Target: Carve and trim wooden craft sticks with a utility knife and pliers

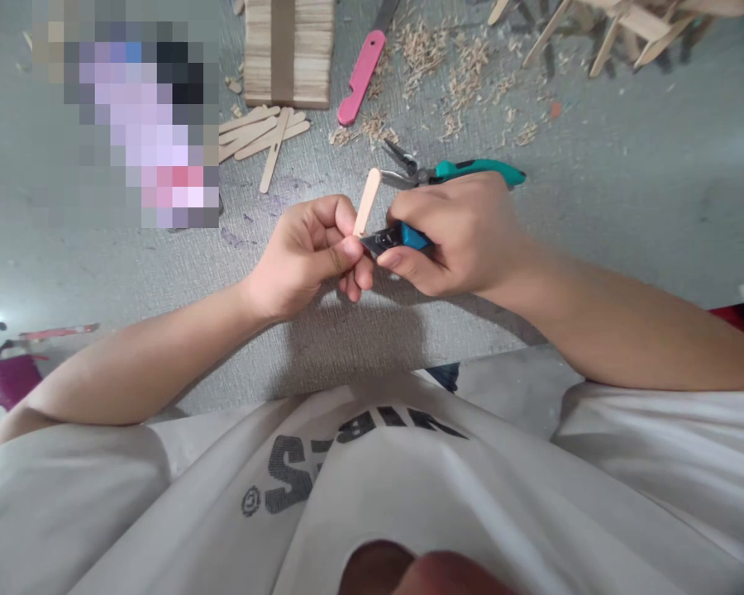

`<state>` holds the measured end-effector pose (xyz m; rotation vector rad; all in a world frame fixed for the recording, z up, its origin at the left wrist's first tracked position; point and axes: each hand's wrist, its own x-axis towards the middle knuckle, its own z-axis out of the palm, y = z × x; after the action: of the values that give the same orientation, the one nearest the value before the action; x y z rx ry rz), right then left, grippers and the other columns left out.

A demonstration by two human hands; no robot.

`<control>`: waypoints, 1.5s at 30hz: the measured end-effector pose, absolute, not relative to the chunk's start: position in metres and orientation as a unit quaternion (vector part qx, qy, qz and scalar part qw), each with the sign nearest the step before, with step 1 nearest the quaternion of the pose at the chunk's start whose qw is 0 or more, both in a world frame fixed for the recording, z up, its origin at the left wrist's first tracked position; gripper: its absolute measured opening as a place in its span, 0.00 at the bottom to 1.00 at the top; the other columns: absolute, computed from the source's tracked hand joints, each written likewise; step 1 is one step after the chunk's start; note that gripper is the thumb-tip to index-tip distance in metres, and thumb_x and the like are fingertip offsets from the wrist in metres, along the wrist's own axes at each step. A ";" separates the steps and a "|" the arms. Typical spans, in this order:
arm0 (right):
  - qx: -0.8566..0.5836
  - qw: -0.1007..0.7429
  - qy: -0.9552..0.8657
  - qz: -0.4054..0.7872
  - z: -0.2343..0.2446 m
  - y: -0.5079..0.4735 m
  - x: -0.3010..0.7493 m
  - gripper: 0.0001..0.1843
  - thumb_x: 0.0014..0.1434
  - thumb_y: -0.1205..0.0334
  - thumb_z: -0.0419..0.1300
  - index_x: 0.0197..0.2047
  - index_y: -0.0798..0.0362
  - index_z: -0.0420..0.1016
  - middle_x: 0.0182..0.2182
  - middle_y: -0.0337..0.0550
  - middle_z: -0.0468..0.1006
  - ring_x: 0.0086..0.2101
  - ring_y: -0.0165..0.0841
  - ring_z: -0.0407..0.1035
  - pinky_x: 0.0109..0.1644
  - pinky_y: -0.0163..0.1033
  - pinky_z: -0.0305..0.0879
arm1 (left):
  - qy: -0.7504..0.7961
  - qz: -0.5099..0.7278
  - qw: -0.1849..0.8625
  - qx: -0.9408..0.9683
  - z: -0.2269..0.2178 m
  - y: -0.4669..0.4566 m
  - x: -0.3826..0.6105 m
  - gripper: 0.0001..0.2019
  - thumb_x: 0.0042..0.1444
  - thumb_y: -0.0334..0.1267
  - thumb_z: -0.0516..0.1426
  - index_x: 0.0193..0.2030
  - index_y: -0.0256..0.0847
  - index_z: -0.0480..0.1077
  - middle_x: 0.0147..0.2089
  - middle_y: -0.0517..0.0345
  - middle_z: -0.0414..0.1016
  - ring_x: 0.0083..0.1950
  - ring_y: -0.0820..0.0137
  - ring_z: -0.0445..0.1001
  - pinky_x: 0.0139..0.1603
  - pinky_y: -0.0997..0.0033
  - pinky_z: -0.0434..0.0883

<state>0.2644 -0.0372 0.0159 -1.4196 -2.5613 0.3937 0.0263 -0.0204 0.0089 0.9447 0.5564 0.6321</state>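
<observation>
Between the thumb and fingers of my left hand (pixel 316 252) is a wooden craft stick (pixel 368 198), its rounded end pointing up and away from me. My right hand (pixel 462 235) is closed around a utility knife (pixel 414 236) with a blue and black body. The dark blade meets the stick just by my left thumb tip; whether it has cut in, I cannot tell. Just beyond my right hand lie pliers (pixel 480 169) with teal handles, their jaws apart. My right hand partly covers them.
A banded bundle of craft sticks (pixel 310 54) lies at the back, with loose sticks (pixel 264 132) in front. Beside it is a pink-handled knife (pixel 363 78). Wood shavings (pixel 425 49) are scattered around. A stick structure (pixel 626 25) stands back right. A blurred patch hides the back left.
</observation>
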 end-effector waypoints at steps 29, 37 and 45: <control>-0.491 0.125 -0.860 0.065 0.022 -0.060 0.247 0.20 0.75 0.60 0.56 0.66 0.54 0.75 0.46 0.53 0.85 0.38 0.47 0.79 0.37 0.47 0.64 | 0.359 0.647 0.349 0.575 -0.012 -0.004 0.022 0.16 0.71 0.52 0.73 0.38 0.46 0.81 0.32 0.63 0.75 0.31 0.77 0.70 0.33 0.75 0.71; -0.490 0.203 -0.838 0.129 0.011 -0.057 0.249 0.14 0.76 0.55 0.62 0.61 0.48 0.77 0.51 0.55 0.85 0.50 0.54 0.82 0.53 0.57 0.80 | 0.310 0.568 0.511 0.566 -0.009 -0.020 0.020 0.12 0.73 0.52 0.71 0.50 0.46 0.87 0.46 0.52 0.91 0.44 0.65 0.92 0.48 0.66 0.89; -0.541 0.207 -0.815 0.032 0.014 -0.034 0.268 0.17 0.78 0.46 0.60 0.55 0.49 0.82 0.50 0.56 0.85 0.51 0.54 0.80 0.54 0.59 0.76 | 0.291 0.535 0.617 0.499 -0.013 -0.008 0.015 0.22 0.65 0.59 0.74 0.51 0.42 0.84 0.44 0.49 0.91 0.39 0.65 0.92 0.39 0.73 0.87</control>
<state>0.2680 -0.0343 0.0140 -1.5071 -2.2686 0.0880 0.0146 -0.0083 -0.0134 1.1478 0.6701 1.2305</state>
